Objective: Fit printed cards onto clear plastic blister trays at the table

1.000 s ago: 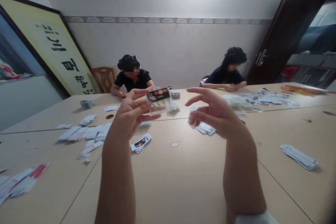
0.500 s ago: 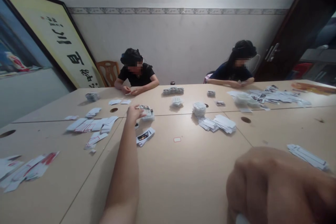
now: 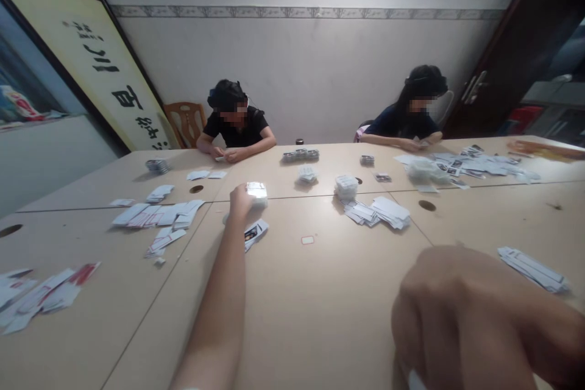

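My left hand (image 3: 240, 200) is stretched out across the table. Its fingers close on the left edge of a shiny clear packet (image 3: 256, 190), which lies on top of a small stack of clear packets (image 3: 259, 202). Beside my forearm is a little pile of white slips with a dark printed picture (image 3: 256, 233), partly covered by the arm. Large in the right foreground, my right hand (image 3: 461, 311) is closed with its fingers curled down. A bit of a white piece (image 3: 415, 380) shows under them; the rest is hidden.
Two people (image 3: 235, 125) sit across the table, handling small items. White paper slips (image 3: 158, 214) spread at left, with more slips (image 3: 379, 213) right of centre. Stacks of clear packets (image 3: 346, 186) stand mid-table. A framed calligraphy panel (image 3: 105, 67) leans at left.
The packet in my left hand has gone from tilted, its printed side showing, to flat on the stack. My right hand has barely moved. The view has shifted slightly.
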Demonstrator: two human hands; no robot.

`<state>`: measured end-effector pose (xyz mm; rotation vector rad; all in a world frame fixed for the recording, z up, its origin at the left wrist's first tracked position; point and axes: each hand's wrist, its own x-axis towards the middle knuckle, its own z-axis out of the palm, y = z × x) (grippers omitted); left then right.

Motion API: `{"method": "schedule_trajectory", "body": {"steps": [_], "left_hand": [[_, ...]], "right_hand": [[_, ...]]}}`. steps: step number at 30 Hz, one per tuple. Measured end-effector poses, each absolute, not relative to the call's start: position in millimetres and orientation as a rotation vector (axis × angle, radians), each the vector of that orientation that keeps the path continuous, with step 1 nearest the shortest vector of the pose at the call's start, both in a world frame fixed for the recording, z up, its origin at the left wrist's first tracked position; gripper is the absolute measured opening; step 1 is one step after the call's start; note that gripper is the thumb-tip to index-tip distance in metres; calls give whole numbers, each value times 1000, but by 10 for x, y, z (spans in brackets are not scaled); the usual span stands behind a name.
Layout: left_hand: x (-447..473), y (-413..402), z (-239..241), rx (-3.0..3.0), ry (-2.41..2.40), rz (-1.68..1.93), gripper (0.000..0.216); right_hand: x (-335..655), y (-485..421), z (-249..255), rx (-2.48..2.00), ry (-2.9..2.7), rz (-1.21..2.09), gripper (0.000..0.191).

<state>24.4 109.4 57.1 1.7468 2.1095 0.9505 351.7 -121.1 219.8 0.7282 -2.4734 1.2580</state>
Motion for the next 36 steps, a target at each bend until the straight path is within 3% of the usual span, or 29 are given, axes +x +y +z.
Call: {"method": "schedule_trajectory", "body": {"steps": [7,16,27,36], "left_hand": [[264,1085,568,1784,2245,730,37],[456,1019,501,1859,2259,661,44],[561,1048,340,1826,2336,782,40],[553,1024,321,1803,2376,802,46]], "right_hand": [[3508,-1211,2177,741,-2464,1338,47],[3515,-1179,2182,798,-2587,1315,58],[3506,-1078,2105,812,-2519,1349,44],[3474,-1094,2188,923,-2543,1218,52]]}}
